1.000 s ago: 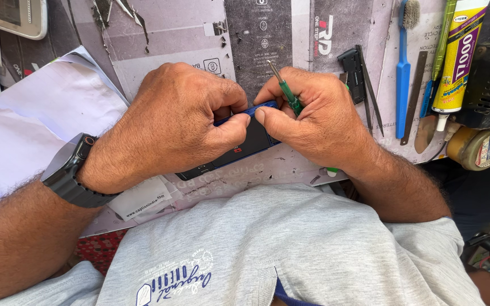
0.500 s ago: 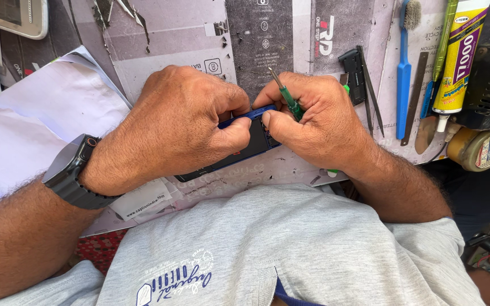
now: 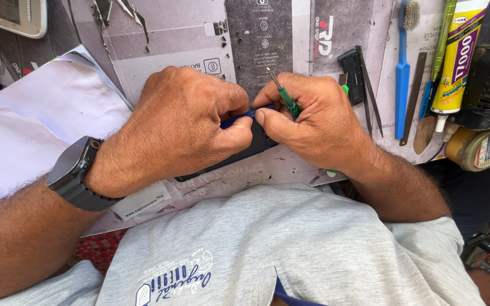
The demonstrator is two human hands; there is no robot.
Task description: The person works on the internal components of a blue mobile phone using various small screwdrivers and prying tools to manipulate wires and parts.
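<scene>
Staying put, both hands' fingers keep clamping the blue phone [image 3: 239, 153], right hand [image 3: 313, 122] also pinching the green screwdriver [image 3: 283, 93].

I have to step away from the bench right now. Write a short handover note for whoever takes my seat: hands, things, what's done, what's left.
Left hand: closed over the dark blue phone, pinning it on the cardboard work mat.
Right hand: grip shut on a green-handled screwdriver, thumb pressing the phone's edge.
Within reach at right: blue brush, glue tube, tweezers.
Done: cannot tell; the hands hide the phone.
Left: probably working along that edge, judging by the thumbs.
</scene>
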